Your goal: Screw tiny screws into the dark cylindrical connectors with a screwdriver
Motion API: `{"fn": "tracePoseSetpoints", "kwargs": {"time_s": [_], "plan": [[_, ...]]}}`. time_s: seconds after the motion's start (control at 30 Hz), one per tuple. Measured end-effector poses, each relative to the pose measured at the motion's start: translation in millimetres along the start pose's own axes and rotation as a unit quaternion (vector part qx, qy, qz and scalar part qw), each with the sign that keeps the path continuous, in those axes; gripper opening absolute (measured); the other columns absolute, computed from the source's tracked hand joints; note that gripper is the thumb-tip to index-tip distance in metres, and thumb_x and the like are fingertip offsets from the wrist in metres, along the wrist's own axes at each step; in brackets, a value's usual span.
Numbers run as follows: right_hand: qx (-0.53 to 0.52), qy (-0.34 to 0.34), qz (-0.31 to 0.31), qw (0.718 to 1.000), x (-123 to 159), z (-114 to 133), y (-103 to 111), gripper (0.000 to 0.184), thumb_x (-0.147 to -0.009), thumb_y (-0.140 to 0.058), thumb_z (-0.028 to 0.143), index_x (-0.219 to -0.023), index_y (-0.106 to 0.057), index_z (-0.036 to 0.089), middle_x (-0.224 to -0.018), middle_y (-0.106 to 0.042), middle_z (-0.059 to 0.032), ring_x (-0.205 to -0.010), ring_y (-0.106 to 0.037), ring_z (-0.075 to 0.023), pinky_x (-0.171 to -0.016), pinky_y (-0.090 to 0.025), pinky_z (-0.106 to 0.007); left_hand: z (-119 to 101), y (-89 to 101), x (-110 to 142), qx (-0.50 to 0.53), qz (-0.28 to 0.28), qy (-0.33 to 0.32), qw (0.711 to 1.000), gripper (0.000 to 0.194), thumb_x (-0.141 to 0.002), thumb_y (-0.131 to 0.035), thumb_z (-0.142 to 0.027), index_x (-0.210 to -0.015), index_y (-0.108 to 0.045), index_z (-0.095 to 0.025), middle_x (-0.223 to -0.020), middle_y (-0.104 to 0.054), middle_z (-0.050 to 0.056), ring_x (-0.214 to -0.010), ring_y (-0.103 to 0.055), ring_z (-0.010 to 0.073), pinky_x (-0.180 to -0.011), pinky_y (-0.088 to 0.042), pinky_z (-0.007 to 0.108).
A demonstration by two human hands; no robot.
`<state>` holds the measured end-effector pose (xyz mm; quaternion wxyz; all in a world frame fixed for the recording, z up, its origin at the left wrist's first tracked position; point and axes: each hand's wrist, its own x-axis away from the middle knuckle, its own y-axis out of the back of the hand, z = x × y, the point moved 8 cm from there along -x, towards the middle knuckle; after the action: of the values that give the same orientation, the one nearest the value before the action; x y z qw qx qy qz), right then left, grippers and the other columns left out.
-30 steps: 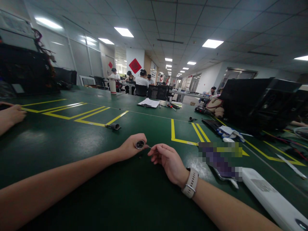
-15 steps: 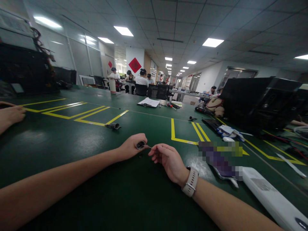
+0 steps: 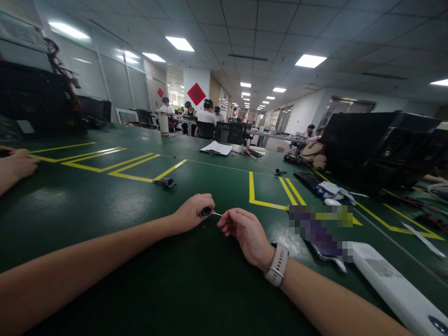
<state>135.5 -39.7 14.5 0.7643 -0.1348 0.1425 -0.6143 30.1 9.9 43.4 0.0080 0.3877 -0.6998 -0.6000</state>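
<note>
My left hand (image 3: 194, 210) is closed around a dark hollow cylindrical part (image 3: 206, 212), its round open end turned toward me. From beside that part a thin metal rod (image 3: 217, 213) runs to the fingertips of my right hand (image 3: 241, 229), which is pinched on the rod's other end. What kind of tool the rod is, I cannot make out. Just below the left hand, a tiny piece (image 3: 204, 227) lies on the green table. Another dark cylindrical part (image 3: 168, 183), of similar look, rests on its side farther off by the yellow tape.
Right of my hands lie a blurred-out phone-like object (image 3: 322, 238) and a long white device (image 3: 395, 280). Farther back are a clipboard with papers (image 3: 216, 148), a red screwdriver (image 3: 249, 153) and a paper cup (image 3: 164, 125). Another person's hand (image 3: 16, 165) is at the left edge.
The open end of the cylindrical part has tilted slightly and shifted a little right. My right hand has moved very slightly right; the other person's hand at the left has shifted a bit.
</note>
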Motion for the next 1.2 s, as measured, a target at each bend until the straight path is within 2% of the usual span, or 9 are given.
{"fn": "tracePoseSetpoints", "kwargs": {"time_s": [0.43,0.6,0.73,0.87,1.0,1.2], "plan": [[0.010,0.039,-0.045,0.998,0.3,5.3,9.2,0.014,-0.068,-0.054,0.024,-0.059,-0.060,0.015,-0.054,-0.059,-0.0021,-0.050,-0.047,-0.0114,-0.050,-0.032,-0.025,3.3,2.4,-2.0,-0.008,-0.013,0.031,0.999,0.017,-0.079,-0.052,-0.023,-0.064,-0.049,-0.016,-0.067,-0.049,-0.001,-0.060,-0.047,0.0120,-0.057,-0.034,0.024],[0.011,0.045,-0.038,0.998,1.0,7.1,8.5,0.015,-0.071,-0.054,0.026,-0.062,-0.061,0.016,-0.058,-0.061,-0.0023,-0.052,-0.049,-0.0119,-0.052,-0.034,-0.025,6.5,2.7,-1.7,-0.004,-0.018,0.046,0.999,0.015,-0.078,-0.053,-0.025,-0.066,-0.049,-0.017,-0.067,-0.049,-0.002,-0.061,-0.048,0.0123,-0.057,-0.035,0.023],[0.025,0.052,-0.005,0.998,2.5,7.5,1.4,0.017,-0.076,-0.057,0.030,-0.070,-0.062,0.016,-0.069,-0.064,-0.0032,-0.060,-0.051,-0.0123,-0.056,-0.037,-0.025,9.8,3.2,-1.7,0.003,-0.024,0.057,0.998,0.014,-0.077,-0.054,-0.026,-0.068,-0.048,-0.017,-0.068,-0.051,-0.002,-0.062,-0.049,0.0128,-0.057,-0.037,0.024],[0.073,0.062,0.027,0.995,3.4,5.8,-5.7,0.018,-0.080,-0.056,0.033,-0.079,-0.064,0.017,-0.077,-0.064,-0.0033,-0.065,-0.053,-0.0128,-0.058,-0.039,-0.025,10.2,4.2,-1.4,0.019,-0.030,0.069,0.997,0.016,-0.076,-0.056,-0.028,-0.068,-0.048,-0.017,-0.067,-0.050,-0.002,-0.061,-0.049,0.0125,-0.056,-0.036,0.023],[0.156,0.075,0.022,0.985,4.4,6.3,-6.6,0.020,-0.082,-0.054,0.035,-0.078,-0.065,0.018,-0.075,-0.063,-0.0024,-0.066,-0.053,-0.0131,-0.059,-0.039,-0.026,9.6,4.7,-1.1,0.025,-0.032,0.075,0.996,0.016,-0.076,-0.056,-0.027,-0.066,-0.048,-0.017,-0.066,-0.049,-0.003,-0.061,-0.048,0.0121,-0.055,-0.036,0.023],[0.268,0.118,0.012,0.956,10.1,16.7,-11.5,0.021,-0.086,-0.049,0.032,-0.085,-0.066,0.020,-0.083,-0.062,-0.0026,-0.074,-0.054,-0.0152,-0.064,-0.041,-0.028,8.8,5.1,-0.7,0.042,-0.028,0.083,0.995,0.015,-0.075,-0.056,-0.028,-0.067,-0.049,-0.017,-0.066,-0.051,-0.002,-0.061,-0.049,0.0125,-0.056,-0.037,0.023]]}}
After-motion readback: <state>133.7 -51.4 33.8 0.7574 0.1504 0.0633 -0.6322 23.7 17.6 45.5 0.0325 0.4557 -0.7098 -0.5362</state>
